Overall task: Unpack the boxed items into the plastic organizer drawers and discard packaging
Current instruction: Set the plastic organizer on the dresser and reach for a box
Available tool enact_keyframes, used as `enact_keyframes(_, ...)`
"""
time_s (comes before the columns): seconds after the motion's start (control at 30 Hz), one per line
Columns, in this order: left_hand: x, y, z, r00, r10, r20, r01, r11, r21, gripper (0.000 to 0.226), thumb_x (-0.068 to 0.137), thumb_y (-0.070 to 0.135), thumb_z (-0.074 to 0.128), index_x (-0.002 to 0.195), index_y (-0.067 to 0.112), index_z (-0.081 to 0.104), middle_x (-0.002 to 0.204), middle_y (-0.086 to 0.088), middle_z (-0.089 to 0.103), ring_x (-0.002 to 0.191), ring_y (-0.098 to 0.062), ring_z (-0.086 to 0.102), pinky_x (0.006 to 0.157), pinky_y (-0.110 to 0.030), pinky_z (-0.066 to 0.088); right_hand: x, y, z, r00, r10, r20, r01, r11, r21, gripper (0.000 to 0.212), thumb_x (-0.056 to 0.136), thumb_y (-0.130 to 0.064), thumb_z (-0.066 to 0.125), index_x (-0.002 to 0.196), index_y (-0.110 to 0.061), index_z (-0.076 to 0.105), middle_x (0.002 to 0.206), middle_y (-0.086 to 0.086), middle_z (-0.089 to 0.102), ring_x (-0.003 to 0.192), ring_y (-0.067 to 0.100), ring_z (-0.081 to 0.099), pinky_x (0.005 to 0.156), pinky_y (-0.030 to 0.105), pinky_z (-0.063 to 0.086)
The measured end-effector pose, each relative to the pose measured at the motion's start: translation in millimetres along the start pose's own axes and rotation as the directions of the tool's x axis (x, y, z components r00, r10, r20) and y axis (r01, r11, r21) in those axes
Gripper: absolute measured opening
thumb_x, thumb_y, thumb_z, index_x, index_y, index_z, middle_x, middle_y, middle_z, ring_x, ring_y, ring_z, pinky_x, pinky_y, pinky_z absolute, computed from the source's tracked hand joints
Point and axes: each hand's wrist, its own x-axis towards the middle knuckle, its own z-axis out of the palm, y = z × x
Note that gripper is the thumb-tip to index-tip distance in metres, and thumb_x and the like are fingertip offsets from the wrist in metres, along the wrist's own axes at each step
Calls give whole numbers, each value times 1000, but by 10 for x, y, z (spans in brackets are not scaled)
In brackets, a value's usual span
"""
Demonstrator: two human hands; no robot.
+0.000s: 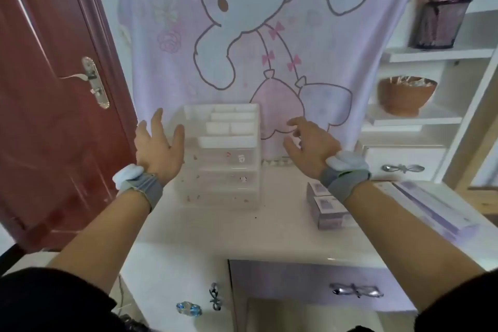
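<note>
Both empty hands (234,143) flank organizer (223,156) on desk (269,229).

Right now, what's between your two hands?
In the head view, the clear organizer stands between the left hand and the right hand. Both hands are open, empty and not touching it.

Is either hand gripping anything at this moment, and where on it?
Nothing is held. The left hand and right hand are open and empty, one on each side of the clear plastic drawer organizer.
</note>
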Motion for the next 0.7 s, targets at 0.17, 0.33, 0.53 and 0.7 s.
enact_keyframes(0.17, 169, -166, 316, 961, -208, 180, 227, 969, -93, 55, 93, 61, 32, 139, 31, 39, 132, -10, 50, 98, -30, 56, 95, -39, 41, 36, 64, 400, 988, -19, 153, -2, 990, 140, 54, 95, -40, 36, 146, -41, 19, 128, 5, 53, 84, 24, 62, 79, 45, 54)
enact_keyframes(0.33, 99, 13, 669, 973, -97, 207, 105, 994, -26, 41, 89, 63, 30, 113, 35, 48, 118, -8, 46, 82, -30, 64, 82, -39, 49, 112, 252, 511, 989, -16, 149, -22, 969, 247, 60, 95, -32, 39, 150, -37, 15, 132, 3, 54, 83, 17, 59, 79, 35, 49)
enact_keyframes(0.53, -119, 189, 972, 983, -38, 177, 78, 972, -223, 58, 95, 50, 43, 147, 32, 24, 138, -12, 46, 113, -31, 57, 103, -40, 42, 56, 442, 414, 979, 114, 171, -181, 874, 451, 58, 93, -22, 42, 141, -52, 27, 108, -28, 58, 84, 17, 65, 75, 36, 56)
enact_keyframes(0.7, -309, 284, 1003, 978, -159, 137, 202, 891, -406, 76, 94, 41, 53, 153, 18, 11, 155, -11, 26, 141, -26, 28, 114, -36, 26, -79, 368, 410, 949, 162, 272, -300, 736, 607, 51, 93, -15, 45, 127, -52, 40, 114, -25, 58, 100, 4, 62, 84, 28, 55)
